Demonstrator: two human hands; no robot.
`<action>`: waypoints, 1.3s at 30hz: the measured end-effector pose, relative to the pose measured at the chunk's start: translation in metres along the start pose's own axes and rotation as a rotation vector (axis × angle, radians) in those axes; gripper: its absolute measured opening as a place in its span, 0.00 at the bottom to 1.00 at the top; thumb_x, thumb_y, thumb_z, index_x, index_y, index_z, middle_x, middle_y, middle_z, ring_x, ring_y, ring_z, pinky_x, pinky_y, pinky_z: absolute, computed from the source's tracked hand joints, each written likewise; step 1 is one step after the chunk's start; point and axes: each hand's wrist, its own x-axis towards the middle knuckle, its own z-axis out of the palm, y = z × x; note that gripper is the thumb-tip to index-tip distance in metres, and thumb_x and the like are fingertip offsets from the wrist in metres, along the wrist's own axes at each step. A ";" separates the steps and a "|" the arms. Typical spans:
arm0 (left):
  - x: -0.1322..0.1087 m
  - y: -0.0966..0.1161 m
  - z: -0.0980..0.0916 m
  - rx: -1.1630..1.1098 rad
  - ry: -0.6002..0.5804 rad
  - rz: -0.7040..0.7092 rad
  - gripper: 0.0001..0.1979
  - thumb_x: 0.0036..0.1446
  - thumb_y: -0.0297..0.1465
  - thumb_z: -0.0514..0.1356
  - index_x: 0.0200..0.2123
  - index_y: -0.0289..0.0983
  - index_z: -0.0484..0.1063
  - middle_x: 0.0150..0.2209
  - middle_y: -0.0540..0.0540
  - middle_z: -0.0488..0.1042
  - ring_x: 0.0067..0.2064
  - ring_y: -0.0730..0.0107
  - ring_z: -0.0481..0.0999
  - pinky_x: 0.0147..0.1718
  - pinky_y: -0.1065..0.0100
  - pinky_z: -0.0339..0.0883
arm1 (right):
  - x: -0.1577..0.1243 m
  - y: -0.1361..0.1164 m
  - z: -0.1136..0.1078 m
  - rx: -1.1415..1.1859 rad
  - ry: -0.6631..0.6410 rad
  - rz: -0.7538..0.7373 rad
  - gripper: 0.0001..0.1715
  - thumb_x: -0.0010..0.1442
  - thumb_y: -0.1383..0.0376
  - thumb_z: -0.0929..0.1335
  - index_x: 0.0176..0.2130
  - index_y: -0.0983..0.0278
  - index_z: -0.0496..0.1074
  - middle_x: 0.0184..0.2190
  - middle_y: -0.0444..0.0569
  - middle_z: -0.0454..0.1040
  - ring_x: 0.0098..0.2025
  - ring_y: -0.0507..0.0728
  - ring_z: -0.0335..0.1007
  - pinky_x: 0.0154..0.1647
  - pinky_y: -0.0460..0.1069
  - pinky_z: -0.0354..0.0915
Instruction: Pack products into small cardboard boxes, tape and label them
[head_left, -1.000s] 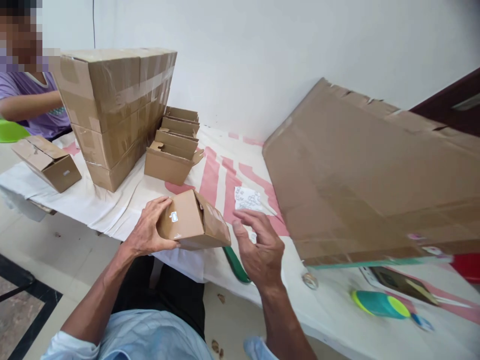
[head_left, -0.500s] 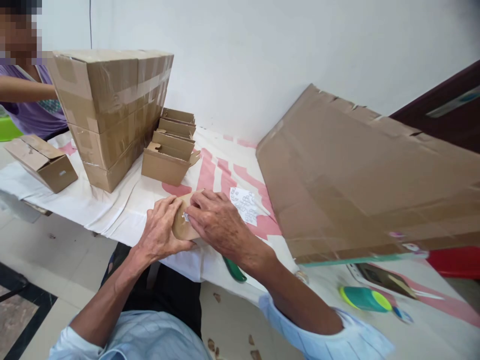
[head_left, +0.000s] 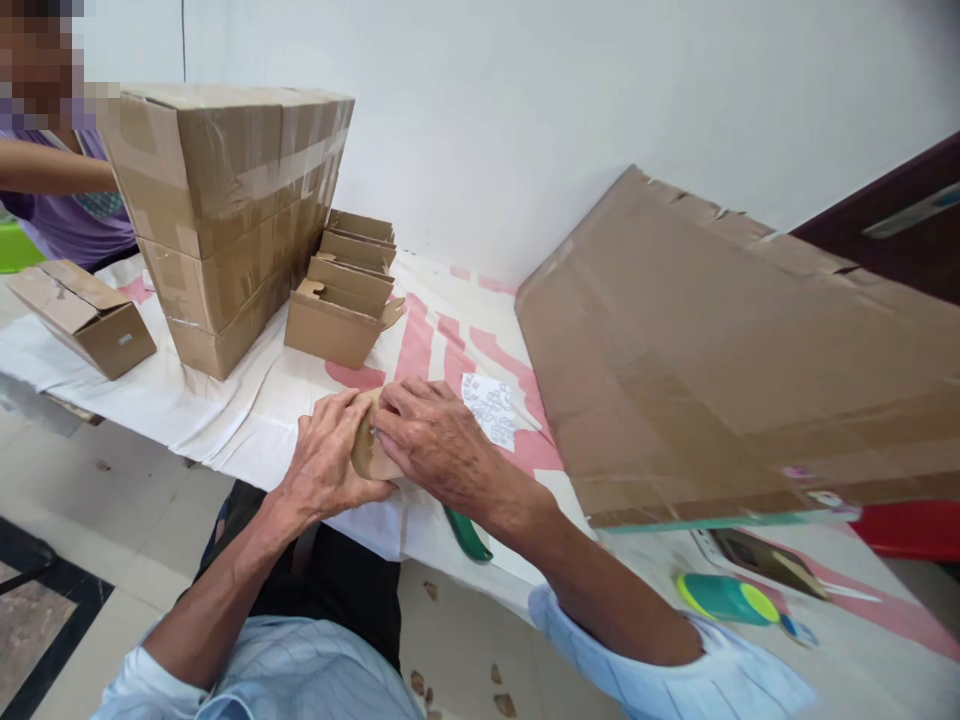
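Between my hands, at the table's front edge, is a small brown cardboard box (head_left: 365, 450), mostly covered by my fingers. My left hand (head_left: 322, 455) is closed around its left side, thumb along the near edge. My right hand (head_left: 427, 430) lies over its right side with fingers curled and the tips pinched against the face, where a trace of a small white label (head_left: 375, 432) shows. A white sheet with printed marks (head_left: 491, 408) lies just beyond my right hand. Partly under my right forearm is a green curved handle (head_left: 466, 535).
Open cardboard boxes (head_left: 334, 325) stand in a row beside a tall taped carton stack (head_left: 232, 210). A closed box (head_left: 86, 318) sits at left, near another person (head_left: 60, 190). A large cardboard sheet (head_left: 712, 370) leans at right; a phone (head_left: 769, 562) and green-yellow tape roll (head_left: 727, 598) lie before it.
The box in my hands has tilted slightly, and its printed white label, plainer before, is now almost hidden by my right fingertips. My view has shifted a little.
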 end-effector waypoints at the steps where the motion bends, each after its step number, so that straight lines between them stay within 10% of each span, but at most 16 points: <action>1: 0.000 0.000 0.000 0.000 0.003 0.001 0.57 0.41 0.39 0.79 0.72 0.44 0.58 0.70 0.32 0.64 0.70 0.34 0.62 0.61 0.38 0.63 | 0.000 0.000 0.000 0.001 -0.003 -0.001 0.10 0.69 0.71 0.67 0.43 0.65 0.80 0.39 0.54 0.75 0.43 0.62 0.64 0.44 0.55 0.57; 39: -0.001 0.003 0.000 0.022 -0.017 -0.008 0.58 0.40 0.40 0.79 0.72 0.43 0.57 0.70 0.32 0.64 0.70 0.34 0.62 0.61 0.38 0.64 | 0.009 0.010 -0.007 0.152 -0.160 -0.071 0.12 0.68 0.76 0.65 0.41 0.65 0.78 0.42 0.54 0.79 0.45 0.61 0.71 0.51 0.55 0.66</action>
